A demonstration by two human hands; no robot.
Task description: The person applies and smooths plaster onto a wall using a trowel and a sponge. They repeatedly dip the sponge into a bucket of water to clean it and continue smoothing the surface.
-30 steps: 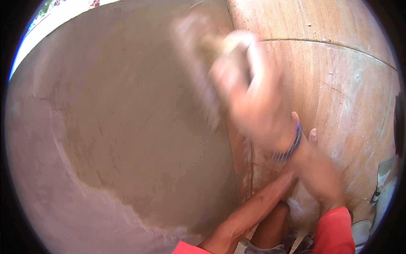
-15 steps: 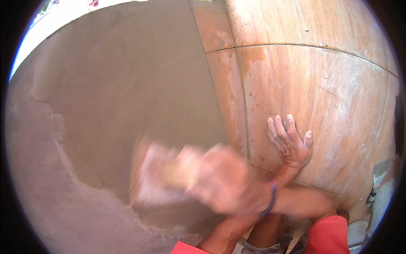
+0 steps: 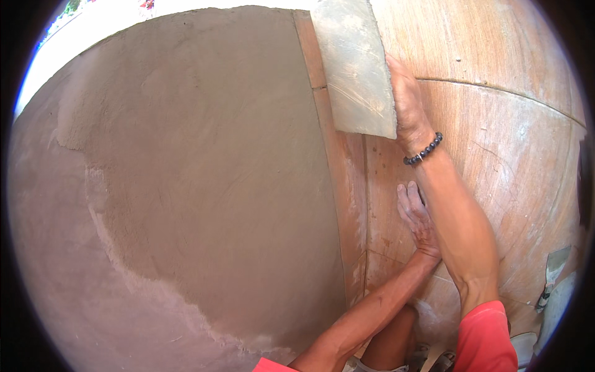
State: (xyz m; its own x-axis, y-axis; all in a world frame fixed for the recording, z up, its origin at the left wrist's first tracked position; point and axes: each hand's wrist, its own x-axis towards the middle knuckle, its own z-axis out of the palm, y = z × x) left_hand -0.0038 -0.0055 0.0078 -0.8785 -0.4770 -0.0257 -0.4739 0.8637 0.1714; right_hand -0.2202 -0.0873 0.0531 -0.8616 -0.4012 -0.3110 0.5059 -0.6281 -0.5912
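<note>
Overhead, grey plastered wall [image 3: 204, 161] beside orange-brown wooden panels [image 3: 496, 136].

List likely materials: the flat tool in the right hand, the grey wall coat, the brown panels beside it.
Flat tool: looks like a plastic or wooden float, pale grey, scuffed and mortar-smeared; material uncertain. Grey wall coat: apparently wet cement plaster, matt, with sweep marks and a ragged edge. Brown panels: likely plywood formwork, showing wood grain, seams and whitish cement stains. The right hand grips the tool.
</note>
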